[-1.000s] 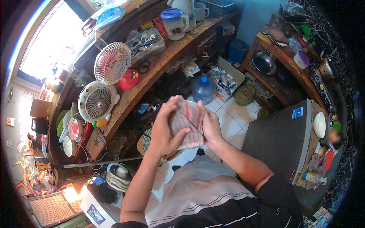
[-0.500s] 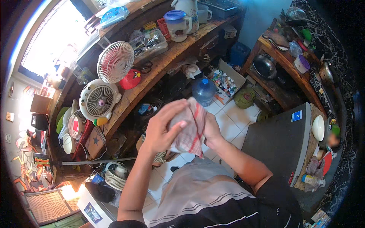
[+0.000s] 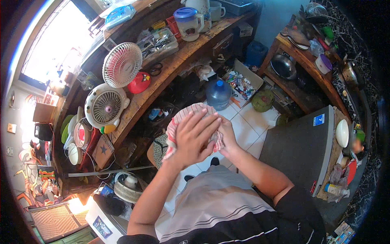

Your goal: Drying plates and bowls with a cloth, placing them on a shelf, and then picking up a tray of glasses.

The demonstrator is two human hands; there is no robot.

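A white-and-red checked cloth (image 3: pixel 198 108) is spread between my two hands in front of my chest. My left hand (image 3: pixel 191 139) lies flat across the front of it, fingers stretched out and pointing up to the right. At the cloth's right edge, my right hand (image 3: pixel 227 137) grips it from the side and behind, with most of its fingers hidden. The cloth looks rounded, but whether something is wrapped inside cannot be seen.
A long wooden counter (image 3: pixel 162 77) carries a two-part white fan (image 3: pixel 106 107), a cutlery box and a blue-lidded jug (image 3: pixel 187 26). A blue water bottle (image 3: pixel 218 94) and a green gas cylinder (image 3: pixel 262 101) stand on the floor. To the right is a grey fridge (image 3: pixel 292 150).
My left hand has swung to the right and now lies flat over the cloth. The cloth has turned and spread out, its lower end moving left. My right hand has shifted slightly.
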